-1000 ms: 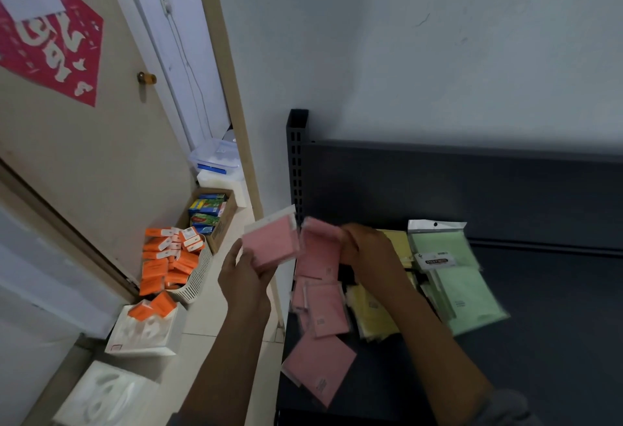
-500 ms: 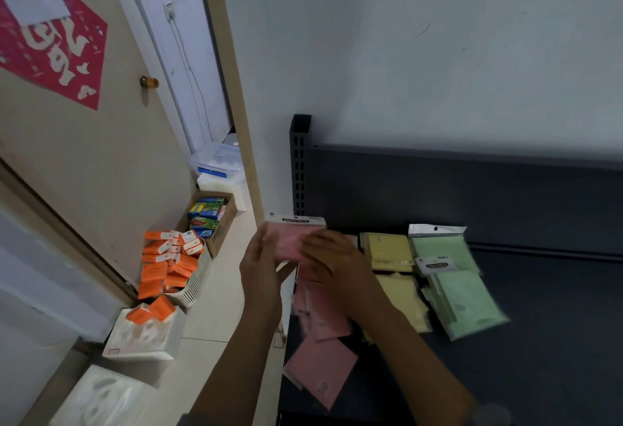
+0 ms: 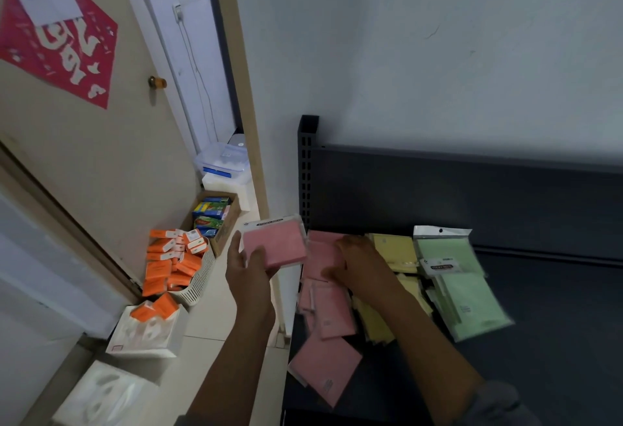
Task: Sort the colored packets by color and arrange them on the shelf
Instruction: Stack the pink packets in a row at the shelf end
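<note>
Spanning the lower right, the dark shelf point(image 3: 546, 307) carries green packets point(image 3: 465, 297) on the right, yellow packets point(image 3: 394, 250) in the middle and pink packets point(image 3: 328, 311) at its left end. Half a second ago both hands met at one pink stack point(image 3: 274, 245); now the left hand point(image 3: 247, 274) alone grasps it, off the shelf's left edge, while the right hand point(image 3: 357, 263) has dropped onto the pink packets, fingers curled on one. Its header strip's print is too blurred to read.

Dark shelf point(image 3: 556, 341) bears pink packets point(image 3: 325, 363), yellow packets point(image 3: 396, 250), green packets point(image 3: 468, 304), side by side.
</note>
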`<state>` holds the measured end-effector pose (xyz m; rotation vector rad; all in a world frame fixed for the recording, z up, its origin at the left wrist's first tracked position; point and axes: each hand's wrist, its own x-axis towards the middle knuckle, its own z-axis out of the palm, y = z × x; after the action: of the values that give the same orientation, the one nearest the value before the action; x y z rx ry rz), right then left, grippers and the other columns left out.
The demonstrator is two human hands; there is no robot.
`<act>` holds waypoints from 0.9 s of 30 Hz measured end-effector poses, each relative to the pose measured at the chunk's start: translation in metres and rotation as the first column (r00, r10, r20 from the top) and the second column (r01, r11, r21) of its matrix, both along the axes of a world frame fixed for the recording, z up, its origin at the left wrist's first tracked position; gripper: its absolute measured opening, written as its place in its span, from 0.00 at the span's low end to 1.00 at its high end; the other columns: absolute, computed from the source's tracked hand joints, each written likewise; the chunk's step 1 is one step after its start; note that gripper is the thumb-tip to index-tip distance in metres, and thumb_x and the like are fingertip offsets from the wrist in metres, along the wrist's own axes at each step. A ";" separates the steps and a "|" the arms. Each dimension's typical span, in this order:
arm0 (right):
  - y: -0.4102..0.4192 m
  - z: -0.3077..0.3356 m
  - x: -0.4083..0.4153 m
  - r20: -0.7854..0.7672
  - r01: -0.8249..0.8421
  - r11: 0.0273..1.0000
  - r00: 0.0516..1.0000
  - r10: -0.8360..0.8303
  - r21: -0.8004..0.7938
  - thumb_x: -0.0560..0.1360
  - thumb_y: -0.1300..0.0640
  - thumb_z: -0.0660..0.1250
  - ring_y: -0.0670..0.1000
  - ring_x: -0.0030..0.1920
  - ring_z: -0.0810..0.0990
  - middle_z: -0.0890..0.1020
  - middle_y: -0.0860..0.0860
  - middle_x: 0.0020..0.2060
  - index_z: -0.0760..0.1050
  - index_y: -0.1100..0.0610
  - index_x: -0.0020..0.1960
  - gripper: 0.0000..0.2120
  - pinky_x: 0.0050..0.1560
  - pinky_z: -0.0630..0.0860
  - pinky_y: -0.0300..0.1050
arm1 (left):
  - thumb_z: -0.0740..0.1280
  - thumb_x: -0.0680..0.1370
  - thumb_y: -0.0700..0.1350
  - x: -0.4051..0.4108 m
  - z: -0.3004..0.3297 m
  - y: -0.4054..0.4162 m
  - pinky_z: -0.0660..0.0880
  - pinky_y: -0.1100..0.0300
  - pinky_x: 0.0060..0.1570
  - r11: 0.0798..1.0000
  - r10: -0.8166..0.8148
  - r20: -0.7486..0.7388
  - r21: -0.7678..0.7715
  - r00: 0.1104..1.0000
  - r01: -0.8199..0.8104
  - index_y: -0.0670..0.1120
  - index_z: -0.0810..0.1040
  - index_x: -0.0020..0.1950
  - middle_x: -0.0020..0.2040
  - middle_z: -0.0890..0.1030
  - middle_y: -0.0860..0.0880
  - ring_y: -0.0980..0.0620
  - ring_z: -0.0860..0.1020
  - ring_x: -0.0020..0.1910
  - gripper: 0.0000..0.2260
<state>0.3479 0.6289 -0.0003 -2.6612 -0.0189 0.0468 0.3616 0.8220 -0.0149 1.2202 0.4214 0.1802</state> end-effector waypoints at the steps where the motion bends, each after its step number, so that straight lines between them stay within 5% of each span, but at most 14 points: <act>1: 0.000 0.000 0.001 -0.018 -0.015 0.999 1.000 0.015 -0.032 0.73 0.47 0.72 0.53 0.61 0.72 0.76 0.53 0.59 0.76 0.56 0.61 0.21 0.57 0.75 0.49 | 0.64 0.81 0.37 0.001 0.000 0.001 0.82 0.48 0.55 1.000 0.001 0.003 0.004 1.000 -0.001 0.55 0.66 0.78 0.71 0.72 0.47 0.48 0.77 0.62 0.27; 9: -0.004 -0.003 0.010 -0.011 0.076 0.996 0.997 -0.076 0.040 0.71 0.55 0.76 0.55 0.64 0.67 0.65 0.54 0.62 0.72 0.55 0.70 0.29 0.64 0.70 0.45 | 0.64 0.81 0.38 0.002 -0.005 0.003 0.82 0.47 0.55 1.000 -0.018 0.025 0.022 1.000 0.017 0.56 0.68 0.77 0.71 0.73 0.47 0.48 0.76 0.65 0.26; 12: -0.006 0.005 0.009 0.093 0.198 0.965 0.972 -0.216 0.173 0.72 0.66 0.69 0.51 0.52 0.75 0.66 0.53 0.58 0.74 0.55 0.62 0.20 0.50 0.74 0.39 | 0.65 0.80 0.38 0.003 -0.006 0.000 0.82 0.50 0.53 1.000 -0.028 0.013 0.010 1.000 0.027 0.55 0.67 0.77 0.70 0.74 0.46 0.50 0.78 0.61 0.27; 14: -0.009 0.014 0.006 0.132 0.280 0.908 0.933 -0.333 0.313 0.72 0.69 0.65 0.44 0.43 0.73 0.69 0.52 0.56 0.73 0.54 0.56 0.16 0.39 0.68 0.31 | 0.66 0.80 0.37 0.003 -0.006 -0.004 0.83 0.50 0.52 0.998 -0.059 0.001 -0.008 0.998 0.059 0.54 0.67 0.77 0.68 0.74 0.46 0.51 0.78 0.58 0.27; 20: -0.024 0.034 -0.007 0.143 0.334 0.707 0.841 -0.522 0.623 0.73 0.70 0.65 0.41 0.41 0.75 0.78 0.48 0.44 0.73 0.55 0.52 0.14 0.33 0.70 0.31 | 0.66 0.80 0.38 0.006 -0.007 -0.027 0.82 0.50 0.53 0.984 -0.177 -0.050 -0.005 0.983 0.177 0.52 0.68 0.74 0.65 0.76 0.44 0.47 0.80 0.58 0.24; 23: -0.031 0.036 -0.013 0.131 0.323 0.674 0.837 -0.531 0.665 0.74 0.71 0.65 0.39 0.39 0.76 0.78 0.49 0.45 0.74 0.57 0.55 0.14 0.33 0.72 0.29 | 0.67 0.79 0.40 0.008 -0.008 -0.039 0.80 0.44 0.59 0.969 -0.234 -0.037 0.077 0.972 0.236 0.56 0.69 0.71 0.64 0.78 0.46 0.47 0.80 0.58 0.23; 27: -0.033 0.036 -0.019 0.142 0.308 0.680 0.842 -0.521 0.666 0.73 0.71 0.65 0.37 0.35 0.76 0.79 0.49 0.43 0.76 0.55 0.53 0.15 0.31 0.71 0.29 | 0.65 0.81 0.40 0.007 -0.004 -0.052 0.80 0.55 0.52 0.928 -0.297 0.019 0.241 0.955 0.284 0.55 0.67 0.73 0.61 0.76 0.49 0.52 0.80 0.55 0.23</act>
<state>0.3289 0.5955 0.0358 -1.9109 0.4111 -0.4740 0.3688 0.7701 -0.0193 1.4927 0.1689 0.0079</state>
